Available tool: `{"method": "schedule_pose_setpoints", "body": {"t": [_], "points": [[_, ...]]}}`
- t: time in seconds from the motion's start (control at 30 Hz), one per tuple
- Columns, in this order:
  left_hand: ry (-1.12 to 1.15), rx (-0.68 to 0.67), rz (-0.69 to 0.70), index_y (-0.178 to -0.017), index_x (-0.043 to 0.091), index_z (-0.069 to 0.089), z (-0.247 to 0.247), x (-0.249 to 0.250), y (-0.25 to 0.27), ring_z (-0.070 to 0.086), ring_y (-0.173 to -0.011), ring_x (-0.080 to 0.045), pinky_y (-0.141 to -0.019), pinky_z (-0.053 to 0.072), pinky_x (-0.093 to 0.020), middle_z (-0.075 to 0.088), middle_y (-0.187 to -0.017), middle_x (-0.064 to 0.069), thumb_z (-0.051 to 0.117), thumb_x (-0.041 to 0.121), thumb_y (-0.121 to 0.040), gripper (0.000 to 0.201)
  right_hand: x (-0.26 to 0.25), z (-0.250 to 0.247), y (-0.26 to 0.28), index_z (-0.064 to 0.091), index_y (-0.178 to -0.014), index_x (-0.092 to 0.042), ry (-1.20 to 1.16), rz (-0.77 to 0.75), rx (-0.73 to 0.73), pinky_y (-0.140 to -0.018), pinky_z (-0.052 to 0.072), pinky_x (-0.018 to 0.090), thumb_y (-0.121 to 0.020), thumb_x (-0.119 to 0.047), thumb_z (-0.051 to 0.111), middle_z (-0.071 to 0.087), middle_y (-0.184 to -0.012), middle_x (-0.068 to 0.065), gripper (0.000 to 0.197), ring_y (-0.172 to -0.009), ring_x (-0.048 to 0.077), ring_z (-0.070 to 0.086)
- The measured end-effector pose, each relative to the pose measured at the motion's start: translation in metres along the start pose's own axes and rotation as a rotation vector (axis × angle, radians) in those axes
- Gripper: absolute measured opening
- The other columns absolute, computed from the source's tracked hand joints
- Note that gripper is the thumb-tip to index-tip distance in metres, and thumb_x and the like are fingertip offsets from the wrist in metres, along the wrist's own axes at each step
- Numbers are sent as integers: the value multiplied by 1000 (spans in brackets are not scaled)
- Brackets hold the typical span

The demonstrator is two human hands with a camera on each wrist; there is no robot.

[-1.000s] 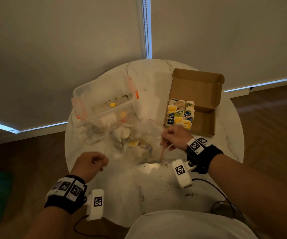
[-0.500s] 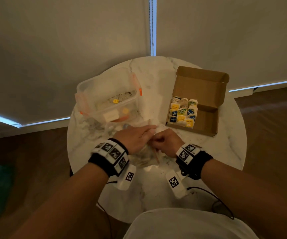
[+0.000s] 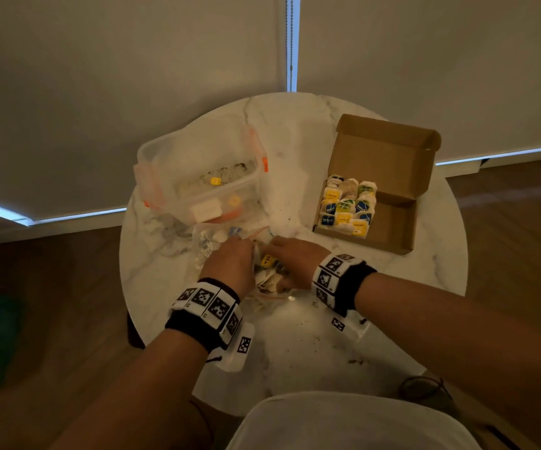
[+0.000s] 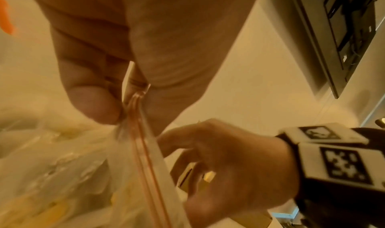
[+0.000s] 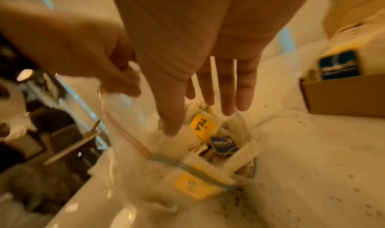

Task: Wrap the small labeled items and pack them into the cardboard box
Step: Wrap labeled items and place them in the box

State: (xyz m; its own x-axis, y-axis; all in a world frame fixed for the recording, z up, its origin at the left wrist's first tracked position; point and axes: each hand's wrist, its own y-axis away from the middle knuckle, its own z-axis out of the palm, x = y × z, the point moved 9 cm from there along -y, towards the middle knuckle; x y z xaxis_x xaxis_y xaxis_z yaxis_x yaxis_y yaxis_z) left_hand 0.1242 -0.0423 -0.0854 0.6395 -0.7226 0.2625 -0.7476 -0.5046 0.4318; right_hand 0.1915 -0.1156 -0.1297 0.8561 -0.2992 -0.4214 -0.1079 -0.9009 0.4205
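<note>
Head view: both hands meet over a clear zip bag (image 3: 230,245) at the middle of the round table (image 3: 441,271). The cardboard box (image 3: 389,177) stands open to the right, its near-left part filled with wrapped tea bags (image 3: 348,206). A plastic tub (image 3: 197,177) sits behind the bag, just beside it.

Left wrist view: the left hand (image 4: 116,63) pinches the bag's zip strip (image 4: 143,149) between thumb and fingers, apparently to hold the mouth open.

Right wrist view: the right hand (image 5: 206,77), fingers straight and empty, reaches into the mouth toward a yellow-tagged tea bag (image 5: 203,126). The bag's loose film and crowded contents likely hinder a clean pick.
</note>
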Motion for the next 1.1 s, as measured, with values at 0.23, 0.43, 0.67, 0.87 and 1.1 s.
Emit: {"method": "schedule_pose_setpoints", "body": {"t": [0.23,0.43,0.67,0.87,1.1], "points": [[65,17,-6,-104,18,62,1,-4,1,59,-100,-26,-79,48,-36,56,-110,-4,61,18,-91,14,-16,23,-27,18,-146,-21,39,13,-84,-79,45,37,-79,-38,74,40,-131,12,88,-111,35,52],[83,-30,-23,-114,13,62,-3,-1,6,56,-107,-28,-82,45,-35,54,-116,-9,59,14,-91,24,-17,19,-26,25,-149,-18,29,20,-109,-86,47,37,-84,-23,71,42,-138,13,79,-114,35,55],[88,-41,-44,-120,11,62,-4,-5,7,56,-110,-28,-84,45,-35,54,-121,-10,61,13,-89,31,-17,11,-32,59,-121,-7,34,106,-219,-81,51,34,-89,-14,66,61,-109,16,34,-100,34,63],[70,-7,-76,-116,9,63,-6,-11,11,56,-107,-29,-75,40,-31,55,-117,-10,57,12,-92,25,2,-7,-22,72,-109,-12,-174,210,-57,-79,49,27,-78,-12,73,69,-104,15,31,-97,31,66],[102,-10,-98,-131,14,58,-5,-14,17,54,-117,-27,-87,43,-31,53,-129,-11,59,11,-92,39,7,-29,4,72,-113,-14,-188,170,118,-84,47,28,-83,-17,68,71,-107,11,30,-103,28,63]]}}
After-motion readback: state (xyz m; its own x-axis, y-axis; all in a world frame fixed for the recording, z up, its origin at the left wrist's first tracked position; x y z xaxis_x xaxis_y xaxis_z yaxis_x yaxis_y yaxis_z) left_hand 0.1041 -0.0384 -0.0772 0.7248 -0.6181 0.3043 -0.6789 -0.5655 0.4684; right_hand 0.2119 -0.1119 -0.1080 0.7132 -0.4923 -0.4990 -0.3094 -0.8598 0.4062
